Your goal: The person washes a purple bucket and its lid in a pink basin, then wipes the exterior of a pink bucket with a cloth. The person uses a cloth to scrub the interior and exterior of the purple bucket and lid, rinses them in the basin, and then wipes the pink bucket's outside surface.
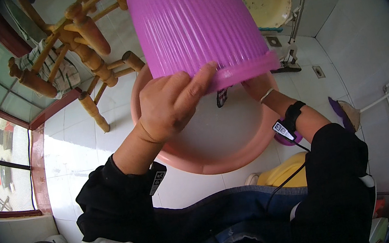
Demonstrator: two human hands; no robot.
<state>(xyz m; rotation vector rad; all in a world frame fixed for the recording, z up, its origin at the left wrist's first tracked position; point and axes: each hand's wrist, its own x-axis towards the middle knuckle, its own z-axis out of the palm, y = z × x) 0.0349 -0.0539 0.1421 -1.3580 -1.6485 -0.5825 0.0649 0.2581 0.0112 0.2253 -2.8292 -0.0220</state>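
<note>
A purple ribbed plastic bin (192, 23) is tilted over a large pink tub (213, 164) of cloudy water (220, 127), its open rim toward me. My left hand (171, 100) is closed over the near rim, with the fingers on the outer wall. Under the right side of the rim my right hand (260, 85) reaches in, and its fingers are hidden by the bin. A bit of dark checked cloth (221, 98) shows just below the rim, between my hands. Whether the right hand holds that cloth cannot be seen.
A wooden stand (92, 59) with a checked towel (65, 73) is at the far left. Beyond the tub at the right are a cream basin (265, 3) and a metal pole (301, 0). A yellow object (283, 177) stands near my right leg. A floor drain (318, 72) lies at right.
</note>
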